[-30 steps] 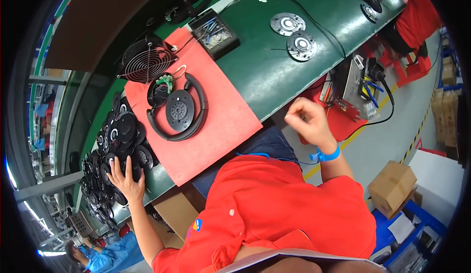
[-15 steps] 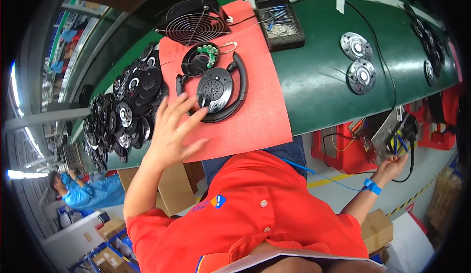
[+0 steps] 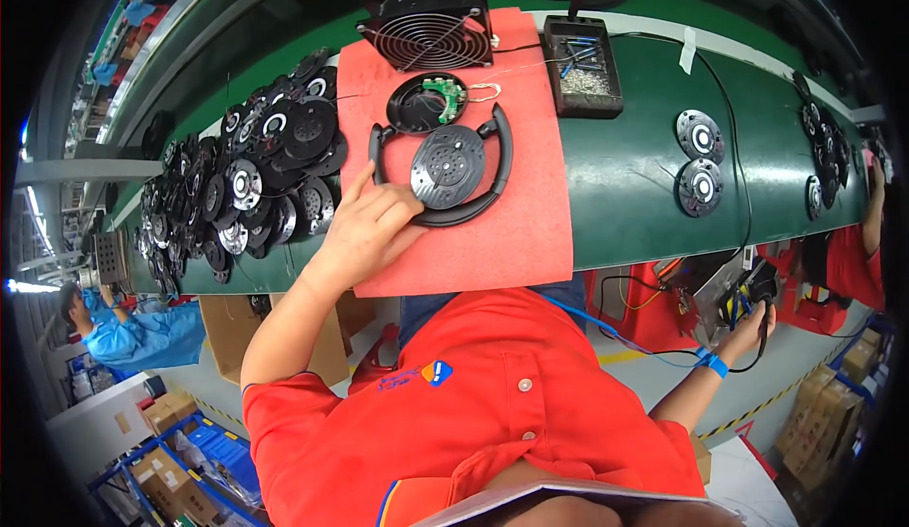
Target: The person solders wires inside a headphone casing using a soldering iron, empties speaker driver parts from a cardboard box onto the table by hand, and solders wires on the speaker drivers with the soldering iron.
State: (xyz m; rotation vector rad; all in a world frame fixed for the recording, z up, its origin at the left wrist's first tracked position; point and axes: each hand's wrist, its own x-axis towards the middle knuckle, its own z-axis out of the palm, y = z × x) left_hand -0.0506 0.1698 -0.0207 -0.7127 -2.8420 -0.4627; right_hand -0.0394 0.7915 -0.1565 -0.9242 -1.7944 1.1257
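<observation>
A pair of black headphones (image 3: 492, 191) lies on a red mat (image 3: 530, 243), its curved headband toward me and one round perforated ear-cup plate (image 3: 450, 162) facing up. My left hand (image 3: 371, 229) has its bent fingers on the near left part of the headband. Just beyond lies an open black ear-cup shell (image 3: 405, 107) holding a green circuit board (image 3: 443, 101), with thin pale wires running out. Low on the right, my right hand (image 3: 751, 333), a blue band on its wrist, closes beside a metal holder (image 3: 712, 290) and a black cable; what its fingers grip is unclear.
A black fan with a wire guard (image 3: 426, 39) stands behind the shell. A black tray (image 3: 585, 82) holds blue pieces. Many round speaker plates (image 3: 246, 181) are heaped at left; two silver-ringed ones (image 3: 701, 186) lie at right. Other people work at both sides.
My left hand has come down from above the mat onto the headband, its spread fingers now bent. My right hand stays by the holder, fingers more closed. The view has shifted slightly.
</observation>
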